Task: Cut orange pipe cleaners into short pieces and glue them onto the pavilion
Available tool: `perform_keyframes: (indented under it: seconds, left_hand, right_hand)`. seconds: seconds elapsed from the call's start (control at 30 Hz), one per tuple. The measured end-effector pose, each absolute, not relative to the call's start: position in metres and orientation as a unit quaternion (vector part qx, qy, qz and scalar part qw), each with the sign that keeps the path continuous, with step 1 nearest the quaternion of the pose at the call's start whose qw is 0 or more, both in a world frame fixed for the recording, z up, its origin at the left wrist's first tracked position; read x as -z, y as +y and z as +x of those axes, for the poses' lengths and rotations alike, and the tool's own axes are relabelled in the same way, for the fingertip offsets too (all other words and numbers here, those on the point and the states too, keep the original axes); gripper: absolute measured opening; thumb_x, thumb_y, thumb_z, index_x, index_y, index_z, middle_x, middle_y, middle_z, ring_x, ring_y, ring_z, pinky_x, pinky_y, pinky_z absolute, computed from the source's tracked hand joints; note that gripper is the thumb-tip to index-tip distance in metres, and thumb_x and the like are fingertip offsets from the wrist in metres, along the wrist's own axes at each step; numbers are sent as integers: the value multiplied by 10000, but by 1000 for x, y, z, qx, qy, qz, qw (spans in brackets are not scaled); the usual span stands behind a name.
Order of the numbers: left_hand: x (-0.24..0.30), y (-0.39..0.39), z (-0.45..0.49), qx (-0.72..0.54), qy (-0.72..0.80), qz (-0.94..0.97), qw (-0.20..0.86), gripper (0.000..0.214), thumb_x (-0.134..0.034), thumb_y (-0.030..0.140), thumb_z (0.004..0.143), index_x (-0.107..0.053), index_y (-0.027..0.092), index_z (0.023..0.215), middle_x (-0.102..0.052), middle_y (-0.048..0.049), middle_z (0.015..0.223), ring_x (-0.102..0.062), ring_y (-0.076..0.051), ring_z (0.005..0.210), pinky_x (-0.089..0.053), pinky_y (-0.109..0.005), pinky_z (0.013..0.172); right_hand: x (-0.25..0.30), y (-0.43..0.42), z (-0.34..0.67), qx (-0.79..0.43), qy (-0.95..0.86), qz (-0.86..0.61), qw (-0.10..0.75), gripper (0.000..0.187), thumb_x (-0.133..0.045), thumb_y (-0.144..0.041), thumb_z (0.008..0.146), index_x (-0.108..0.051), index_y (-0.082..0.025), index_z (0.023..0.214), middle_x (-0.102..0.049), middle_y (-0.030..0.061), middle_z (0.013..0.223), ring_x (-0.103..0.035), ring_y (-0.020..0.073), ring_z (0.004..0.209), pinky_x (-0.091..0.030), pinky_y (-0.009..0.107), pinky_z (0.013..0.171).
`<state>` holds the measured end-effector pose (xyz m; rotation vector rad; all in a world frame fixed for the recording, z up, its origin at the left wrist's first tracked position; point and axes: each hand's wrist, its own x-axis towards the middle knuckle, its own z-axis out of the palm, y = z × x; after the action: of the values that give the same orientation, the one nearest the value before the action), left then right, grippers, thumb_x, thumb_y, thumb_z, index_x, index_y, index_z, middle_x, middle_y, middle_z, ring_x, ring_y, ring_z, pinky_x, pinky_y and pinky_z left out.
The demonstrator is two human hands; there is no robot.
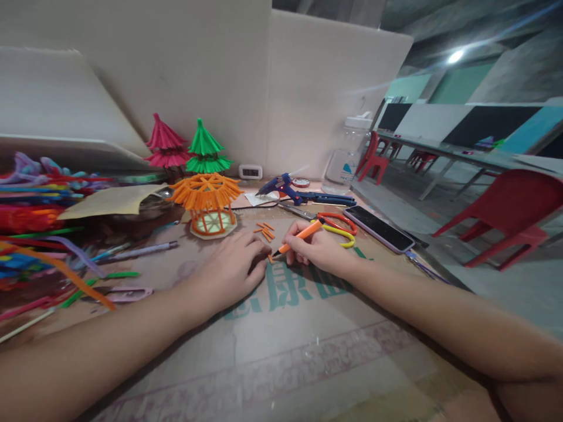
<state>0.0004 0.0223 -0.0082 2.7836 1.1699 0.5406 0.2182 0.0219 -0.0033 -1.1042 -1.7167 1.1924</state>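
Observation:
My right hand point(305, 245) grips an orange marker pen point(303, 236), its dark tip pointing down and left. That tip is at a short orange pipe cleaner piece point(270, 258) on the board. Beside it, my left hand point(240, 261) rests low with curled fingers, and its fingertips pinch the piece's near end, partly hidden. Several more short orange pieces point(264, 231) lie just beyond both hands. A small orange pipe cleaner pavilion point(206, 202) with a pale octagonal base stands behind my left hand.
Pink point(166, 143) and green point(202, 146) tiered roofs stand behind. Scissors point(345, 228), a phone point(382, 227), a blue glue gun point(284, 187) and pliers point(325, 198) lie right of centre. Loose pipe cleaners point(35, 217) crowd the left. A clear bottle point(345, 155) stands at back right.

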Motion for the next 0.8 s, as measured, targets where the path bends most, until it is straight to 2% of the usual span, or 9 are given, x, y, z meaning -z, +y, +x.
perform_keyframes:
  seconds: [0.47, 0.67, 0.8]
  left_hand:
    - [9, 25, 0, -188, 357, 913, 63, 273, -499, 214, 923, -736, 206, 1057, -634, -83, 1076, -575, -279, 1062, -486, -464, 932]
    - [9, 25, 0, -179, 357, 915, 62, 357, -486, 217, 931, -731, 209, 1191, -653, -92, 1116, -583, -277, 1074, -489, -469, 949]
    - [8, 25, 0, -176, 358, 915, 59, 371, -483, 222, 933, -732, 213, 1208, -660, -97, 1121, -586, -282, 1078, -490, -478, 955]
  right_hand:
    - [1, 21, 216, -453, -681, -442, 368, 177, -568, -337, 932, -504, -210, 827, -652, -21, 613, -519, 93, 498, -383, 196, 457]
    - [1, 22, 218, -465, -681, -450, 343, 179, -566, -304, 925, -479, -217, 795, -650, -28, 566, -485, 87, 459, -379, 189, 450]
    - [2, 23, 219, -469, -683, -443, 342, 185, -583, -311, 916, -482, -217, 792, -650, -28, 560, -482, 86, 454, -372, 190, 449]
